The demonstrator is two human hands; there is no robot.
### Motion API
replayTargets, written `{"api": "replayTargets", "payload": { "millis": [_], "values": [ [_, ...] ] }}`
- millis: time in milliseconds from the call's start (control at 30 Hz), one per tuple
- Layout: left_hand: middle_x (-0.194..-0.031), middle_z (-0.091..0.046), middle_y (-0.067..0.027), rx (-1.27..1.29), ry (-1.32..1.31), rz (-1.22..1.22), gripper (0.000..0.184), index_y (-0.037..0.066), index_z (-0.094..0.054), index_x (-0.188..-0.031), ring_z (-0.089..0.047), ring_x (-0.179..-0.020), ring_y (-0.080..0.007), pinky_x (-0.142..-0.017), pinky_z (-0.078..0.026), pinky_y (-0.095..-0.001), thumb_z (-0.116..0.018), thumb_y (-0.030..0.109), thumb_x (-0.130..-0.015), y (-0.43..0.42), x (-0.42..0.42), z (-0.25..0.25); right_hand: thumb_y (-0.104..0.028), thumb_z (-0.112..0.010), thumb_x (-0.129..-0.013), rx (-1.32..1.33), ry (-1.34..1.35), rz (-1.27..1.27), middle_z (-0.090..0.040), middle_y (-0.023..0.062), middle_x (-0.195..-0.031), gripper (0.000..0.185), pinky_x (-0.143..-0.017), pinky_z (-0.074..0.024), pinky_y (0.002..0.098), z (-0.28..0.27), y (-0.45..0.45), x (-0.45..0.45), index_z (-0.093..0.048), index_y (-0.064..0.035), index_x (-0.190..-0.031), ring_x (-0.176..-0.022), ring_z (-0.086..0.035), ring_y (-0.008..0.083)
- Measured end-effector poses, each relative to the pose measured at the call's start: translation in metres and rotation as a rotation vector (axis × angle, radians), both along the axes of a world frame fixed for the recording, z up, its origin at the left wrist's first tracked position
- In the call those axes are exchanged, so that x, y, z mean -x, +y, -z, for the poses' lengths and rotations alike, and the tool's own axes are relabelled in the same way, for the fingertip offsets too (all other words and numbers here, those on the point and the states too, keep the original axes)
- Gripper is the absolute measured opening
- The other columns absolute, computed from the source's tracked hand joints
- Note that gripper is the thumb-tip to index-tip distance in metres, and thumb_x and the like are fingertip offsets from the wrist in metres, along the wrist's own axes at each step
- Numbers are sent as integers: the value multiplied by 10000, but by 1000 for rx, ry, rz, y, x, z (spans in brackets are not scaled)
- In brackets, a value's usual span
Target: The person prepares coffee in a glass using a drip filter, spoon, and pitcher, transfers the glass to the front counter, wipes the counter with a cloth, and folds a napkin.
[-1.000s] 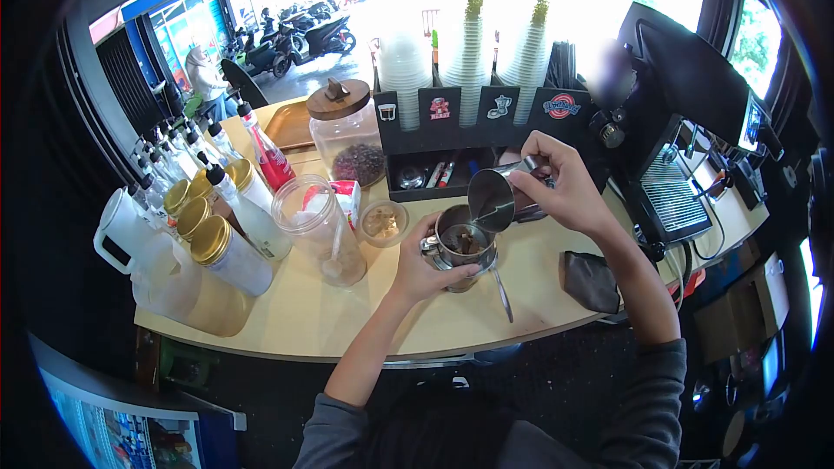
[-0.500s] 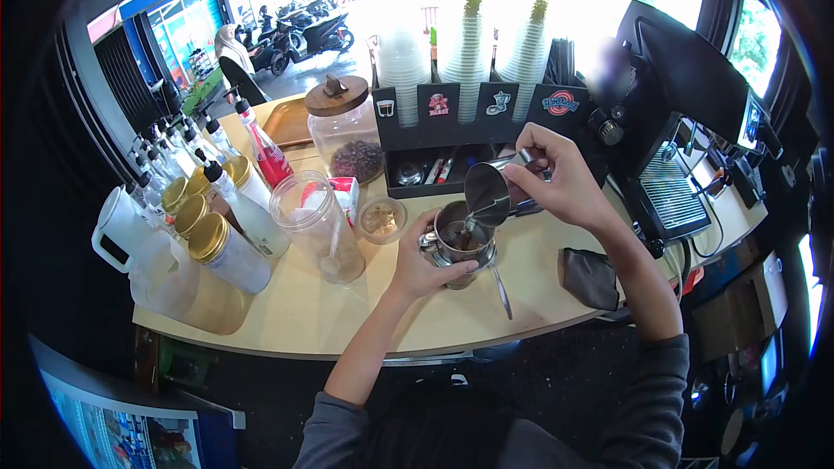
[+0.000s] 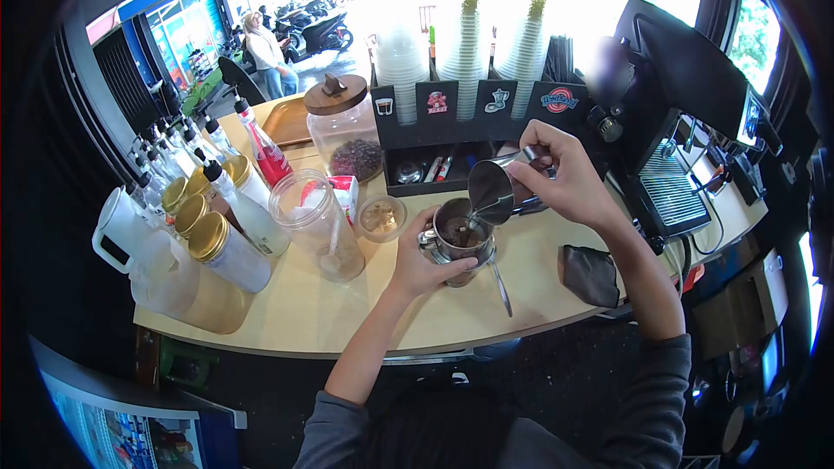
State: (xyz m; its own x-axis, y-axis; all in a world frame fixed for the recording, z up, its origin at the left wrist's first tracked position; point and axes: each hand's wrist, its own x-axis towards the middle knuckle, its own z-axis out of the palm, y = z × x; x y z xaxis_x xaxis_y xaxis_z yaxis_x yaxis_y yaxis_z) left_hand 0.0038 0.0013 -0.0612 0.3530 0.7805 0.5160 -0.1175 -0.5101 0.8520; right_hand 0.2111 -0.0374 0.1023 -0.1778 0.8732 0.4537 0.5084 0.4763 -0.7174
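The left hand (image 3: 426, 269) grips the side of a metal cup (image 3: 458, 227) over the surface (image 3: 434, 330), a metal utensil (image 3: 501, 289) just beside it. Gripped in the right hand (image 3: 560, 175), a metal pitcher (image 3: 489, 189) tilts at the cup's rim, a thin stream (image 3: 470, 224) running in. Farther off stand a lidded jar (image 3: 345, 132) and stacked plastic cups (image 3: 463, 69).

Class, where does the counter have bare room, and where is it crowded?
Bare: the counter between the metal utensil and dark cloth; also its front strip between the clear jar and left forearm. Crowded: the left end, with pump bottles and gold-lidded jars, and around the metal cup, which the left hand holds beneath the metal pitcher.
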Motion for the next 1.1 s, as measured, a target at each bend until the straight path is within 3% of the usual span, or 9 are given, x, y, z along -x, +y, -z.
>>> {"api": "replayTargets", "payload": {
  "millis": [333,567,633,767,967,1033,1100],
  "values": [
    [-1101,-614,-95,-33,21,-48,783,16,-511,-1205,-593,-1050,-204,-951,-455,-350,-889,207,-547,-1,0,-1,-51,-628,-840,-53,-57,-3,-485,4,-618,206,-524,-414,219,-2,4,-5,-431,-4,-802,-608,-470,16],
    [-1110,-617,-100,-15,-3,-50,787,17,-513,-1210,-591,-1061,-205,-956,-450,-350,-891,215,-548,-3,-1,-1,-51,-628,-836,-83,-79,15,-492,9,-612,204,-512,-402,223,-3,13,-4,-433,-3,-800,-597,-485,21],
    [-1110,-618,-100,-12,1,-48,788,17,-514,-1211,-590,-1063,-205,-958,-449,-350,-891,216,-549,-2,0,0,-66,-649,-823,-59,-71,40,-364,-39,-645,229,-518,-276,223,-3,15,-3,-427,-38,-773,-601,-317,28],
    [-1114,-616,-88,-21,-10,-45,779,8,-528,-1189,-593,-1052,-179,-945,-457,-331,-905,215,-540,0,-1,2,-68,-642,-823,-120,-100,20,-479,17,-600,214,-486,-361,239,-4,20,0,-438,-9,-800,-562,-446,27],
    [-1126,-608,-101,-12,-4,-19,800,14,-508,-1218,-588,-1067,-207,-958,-448,-351,-893,230,-551,3,0,6,-83,-651,-815,-123,-85,6,-424,11,-584,226,-483,-340,254,-7,20,9,-439,-6,-804,-543,-396,45],
    [-1122,-609,-101,-20,-2,-20,800,12,-508,-1217,-588,-1067,-207,-956,-450,-350,-894,236,-553,3,0,5,-86,-665,-825,-85,-73,-12,-312,-41,-658,250,-510,-272,223,-6,20,10,-424,-38,-781,-603,-293,35],
    [-1118,-611,-102,-25,-1,-20,801,11,-508,-1216,-588,-1066,-206,-955,-452,-348,-895,241,-554,2,0,3,-86,-666,-825,-89,-77,-17,-309,-42,-663,251,-511,-273,222,-8,18,13,-424,-39,-781,-606,-292,35]
  ]
}}
